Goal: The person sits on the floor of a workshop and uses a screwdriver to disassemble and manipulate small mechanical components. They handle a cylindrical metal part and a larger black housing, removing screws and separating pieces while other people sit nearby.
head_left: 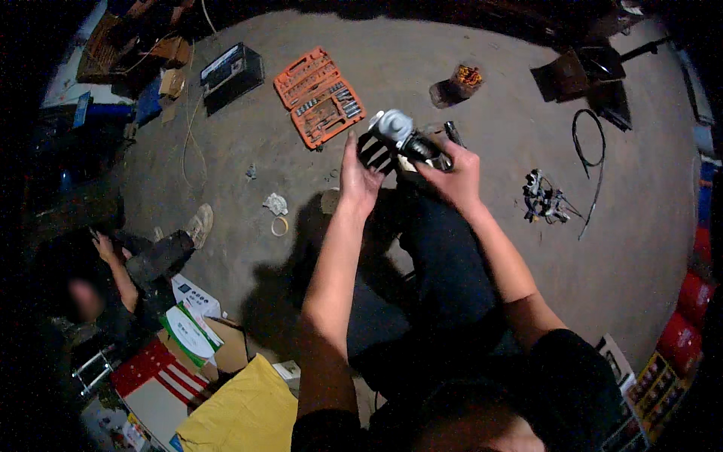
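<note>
My right hand is closed round the black lower end of a part with a rounded silver metal head and a dark cylindrical body; its exact kind is unclear. My left hand is open beside the silver head, palm turned toward it and fingers spread in shadow. Whether those fingers touch the part is hard to tell. Just beyond my right hand a small dark cylindrical piece shows. An orange socket set case lies opened on the floor past my left hand.
A black battery-like box stands far left, a tub of small orange pieces far right. A metal assembly with cables lies right. A tape roll is left; another person sits beyond. Cartons and a yellow package crowd near left.
</note>
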Demonstrator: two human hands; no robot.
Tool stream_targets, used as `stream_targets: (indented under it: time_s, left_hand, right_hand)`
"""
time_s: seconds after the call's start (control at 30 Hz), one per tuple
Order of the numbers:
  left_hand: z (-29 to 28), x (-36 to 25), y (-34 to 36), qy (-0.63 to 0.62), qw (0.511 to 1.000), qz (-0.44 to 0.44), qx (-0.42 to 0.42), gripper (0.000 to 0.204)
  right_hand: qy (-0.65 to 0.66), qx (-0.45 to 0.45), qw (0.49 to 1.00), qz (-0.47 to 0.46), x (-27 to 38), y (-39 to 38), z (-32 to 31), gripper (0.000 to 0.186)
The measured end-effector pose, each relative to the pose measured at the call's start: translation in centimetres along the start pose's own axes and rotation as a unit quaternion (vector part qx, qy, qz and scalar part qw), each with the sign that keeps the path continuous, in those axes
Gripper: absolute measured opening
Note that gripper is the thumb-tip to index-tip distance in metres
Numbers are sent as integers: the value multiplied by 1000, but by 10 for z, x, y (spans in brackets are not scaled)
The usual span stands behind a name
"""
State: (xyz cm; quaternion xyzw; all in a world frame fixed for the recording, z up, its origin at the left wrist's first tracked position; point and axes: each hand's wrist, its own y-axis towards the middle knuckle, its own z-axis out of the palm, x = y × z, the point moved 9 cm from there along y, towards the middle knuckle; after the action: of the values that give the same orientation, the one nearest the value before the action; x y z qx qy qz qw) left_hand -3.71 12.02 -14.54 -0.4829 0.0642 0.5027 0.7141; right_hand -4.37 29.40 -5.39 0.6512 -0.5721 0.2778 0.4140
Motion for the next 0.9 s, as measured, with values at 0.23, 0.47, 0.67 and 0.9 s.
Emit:
stream_targets:
  time_s: [0.23,0.47,0.67,0.9]
  left_hand:
    - [-4,-9,-15,-122,992,-20,-1,41]
    - [-12,-22,-16,-78,995,45,-48,31]
    - [5,-38,-23,-29,995,93,-4,33]
    - [17,-53,-21,-1,977,202,66,37]
  right_hand:
    - [-31,82,978,-191,50,-4,23,52]
    - [-12,86,988,-124,42,-2,27,53]
    - [3,77,990,-120,29,-4,32,58]
    - [-28,59,980,-190,48,-1,24,64]
